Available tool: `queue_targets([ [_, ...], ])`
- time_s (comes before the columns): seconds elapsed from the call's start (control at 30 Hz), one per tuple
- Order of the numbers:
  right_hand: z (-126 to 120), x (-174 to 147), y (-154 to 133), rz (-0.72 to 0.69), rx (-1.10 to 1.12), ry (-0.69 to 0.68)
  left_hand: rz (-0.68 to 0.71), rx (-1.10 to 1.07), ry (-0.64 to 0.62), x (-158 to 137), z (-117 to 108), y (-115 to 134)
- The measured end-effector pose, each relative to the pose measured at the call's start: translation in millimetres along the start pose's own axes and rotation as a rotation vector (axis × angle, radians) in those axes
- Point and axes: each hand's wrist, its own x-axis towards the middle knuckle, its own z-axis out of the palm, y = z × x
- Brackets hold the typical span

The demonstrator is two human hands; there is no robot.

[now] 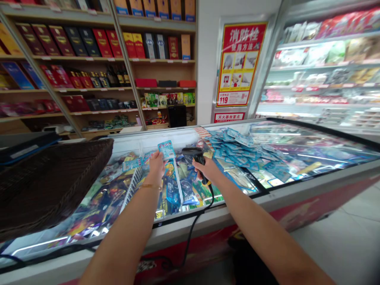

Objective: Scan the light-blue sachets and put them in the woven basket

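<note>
Gripped a blue packet (pixel 166 149) by its near left edge in the left hand (pixel 156 163), fingers closed, above the goods in the chest freezer (pixel 303 185); held it printed face up, far end leaning slightly left, longer side hard to tell. Clasped a black barcode scanner (pixel 199 157) in the right hand (pixel 208 169), fingers wrapped round its handle, just right of the packet and apart from it. Pointed the scanner's head left, toward the packet, long axis running left to right, handle slanting near and right. Trailed a black cable (pixel 194 225) over the freezer's near rim. Had heaped blue packets (pixel 237 146) to the right, a dark wicker basket (pixel 59 186) to the left
</note>
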Motion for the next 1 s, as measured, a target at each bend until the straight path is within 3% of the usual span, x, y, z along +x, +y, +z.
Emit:
queue_targets([
  [0.17, -26.4, -8.7, -9.0, 0.005, 0.038, 0.098, 0.029, -0.002, 0.083, -10.9, 16.6, 10.3],
  [0.27, -60.1, -16.7, -22.2, -0.025, -0.02, 0.15, -0.017, -0.028, 0.008, -21.8, 44.9, 17.8],
  [0.5, -150.4, -32.8, -63.5, -0.063, -0.007, 0.398, -0.12, -0.031, -0.256, -58.1, 159.8, 24.6],
  [0.63, -190.8, -41.8, -75.2, -0.055, 0.021, 0.527, -0.072, 0.032, -0.382, -80.6, 229.9, 12.0],
  [0.73, -209.2, -47.6, -77.0, -0.053, 0.039, 0.581, -0.005, 0.151, -0.475, -88.7, 268.8, -2.5],
  [0.87, -217.3, -51.0, -73.4, -0.023, 0.026, 0.598, 0.15, 0.383, -0.527, -86.0, 292.7, -16.0],
  [1.0, -212.2, -46.4, -67.9, -0.013, 0.02, 0.56, 0.38, 0.613, -0.468, -75.6, 287.3, -12.3],
])
